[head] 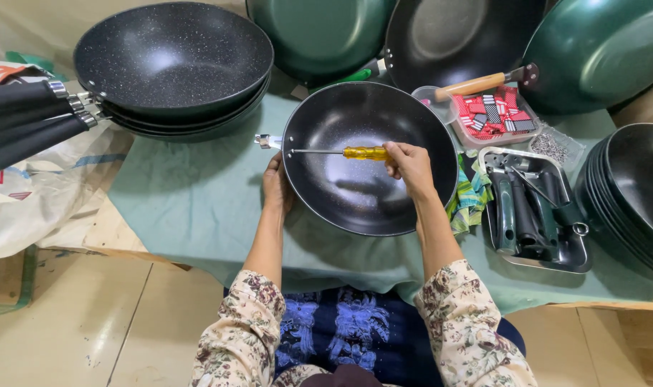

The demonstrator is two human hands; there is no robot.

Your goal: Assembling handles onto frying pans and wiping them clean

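wok: black non-stick wok [369,168], bare of a handle, sits centre on the green cloth [197,208]; we judge it rigid metal, moderately heavy, coating scratch-prone and slick.
left hand: our left hand [275,188] wraps the rim at 9 o'clock, fingers closed on the outside wall, bracing it.
right hand: our right hand [409,163] has fingers clamped round the yellow-handled screwdriver [341,153]; the shaft lies across the bowl, tip at the 9 o'clock wall.
bracket: small metal handle bracket [267,141] sticks out of the rim near 10 o'clock, just above the left hand.
grip advice: we judge the rim best held two-handed at 9 and 3; the inner surface is too slippery, the bracket too small to carry by.
screwdriver handling: light, stiff; plastic grip, can roll on the curved bowl.
12 o'clock: green and black woks [441,36] crowd the far edge, close.
10 o'clock: stack of speckled pans [172,64] with black handles [25,118] pointing left, near.
3 o'clock: steel tray of green handles [538,211], tub of red-and-black tags [491,111], rag [469,201] touching the wok, another wok stack [631,193].
open room: bare cloth at 7–8 o'clock; table edge runs close at 6.
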